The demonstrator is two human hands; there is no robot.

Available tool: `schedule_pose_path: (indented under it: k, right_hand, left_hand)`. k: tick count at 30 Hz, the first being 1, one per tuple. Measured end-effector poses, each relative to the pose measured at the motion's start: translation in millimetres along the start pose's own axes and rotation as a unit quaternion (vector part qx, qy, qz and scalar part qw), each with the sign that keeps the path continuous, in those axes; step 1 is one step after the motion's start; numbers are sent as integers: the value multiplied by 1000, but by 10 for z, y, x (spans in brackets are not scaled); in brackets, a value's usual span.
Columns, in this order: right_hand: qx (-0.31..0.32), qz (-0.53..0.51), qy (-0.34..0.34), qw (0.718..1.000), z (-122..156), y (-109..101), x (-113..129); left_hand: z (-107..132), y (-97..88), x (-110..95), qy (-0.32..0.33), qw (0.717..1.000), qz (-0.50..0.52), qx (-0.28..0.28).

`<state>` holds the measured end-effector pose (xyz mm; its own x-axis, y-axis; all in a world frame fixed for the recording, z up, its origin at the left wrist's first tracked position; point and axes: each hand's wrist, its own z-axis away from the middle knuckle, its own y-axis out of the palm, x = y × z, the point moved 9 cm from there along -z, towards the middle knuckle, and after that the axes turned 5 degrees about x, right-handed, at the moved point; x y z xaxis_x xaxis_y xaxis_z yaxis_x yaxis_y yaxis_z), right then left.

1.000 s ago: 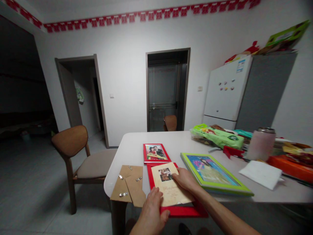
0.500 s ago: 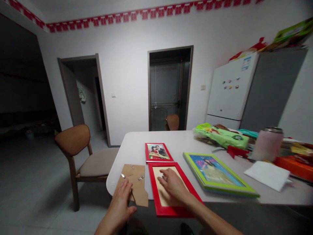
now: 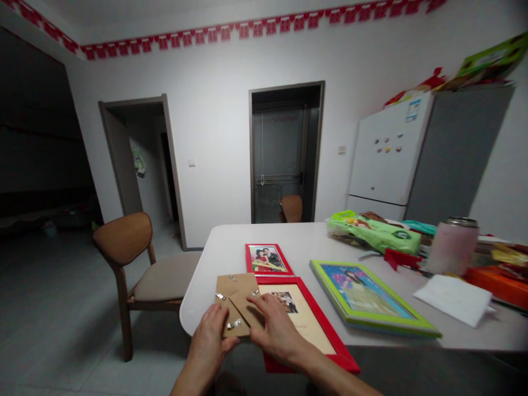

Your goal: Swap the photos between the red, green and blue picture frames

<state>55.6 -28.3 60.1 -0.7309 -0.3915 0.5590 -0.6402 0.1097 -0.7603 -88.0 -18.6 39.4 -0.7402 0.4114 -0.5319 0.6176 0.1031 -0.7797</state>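
My left hand (image 3: 212,334) grips the near edge of a brown cardboard frame backing (image 3: 235,301) with small metal clips and a folding stand. My right hand (image 3: 275,328) holds the same backing from the right, fingers on its stand flap. The backing lies at the table's front left, overlapping the left edge of a large red frame (image 3: 325,335). That frame lies flat with a cream card and small photo (image 3: 300,316) inside it. A smaller red photo frame (image 3: 266,259) lies just beyond.
A green-framed picture (image 3: 367,297) lies to the right on the white table (image 3: 297,234). Further right are a white folded paper (image 3: 454,299), a pink flask (image 3: 451,246), green snack bags (image 3: 373,230) and clutter. A wooden chair (image 3: 136,258) stands left; a fridge (image 3: 396,157) behind.
The cream card went down into the large red frame. My left hand moved to the cardboard backing, then both hands took it and shifted it right against the frame.
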Motion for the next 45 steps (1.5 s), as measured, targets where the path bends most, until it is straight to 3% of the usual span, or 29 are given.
schedule_pose_path:
  k: [3, 6, 9, 12, 24, 31, 41, 45]
  right_hand:
    - [-7, -23, 20, 1000, 232, -357, -234]
    - [5, -13, 59, 998, 460, -580, -516]
    - [9, 13, 80, 997, 600, -677, -733]
    - [15, 29, 91, 995, 634, -656, -872]
    - [34, 149, 38, 988, 577, -549, -929]
    - [7, 264, 94, 960, 301, -592, -1053]
    - [18, 253, 69, 965, 361, -556, -1040]
    - [18, 240, 20, 970, 452, -492, -814]
  left_hand:
    - [-12, 148, -399, 50, 997, 60, -3]
    - [-18, 433, -711, 63, 993, 89, 46]
    - [-15, 670, -894, 54, 990, 80, 100]
    - [-18, 776, -991, 53, 988, 44, 137]
    - [89, 785, -1028, 98, 979, 6, 180]
    - [129, 783, -1035, 115, 976, 2, 184]
    - [131, 743, -985, 100, 976, 7, 195]
    - [113, 744, -962, 102, 974, 1, 203]
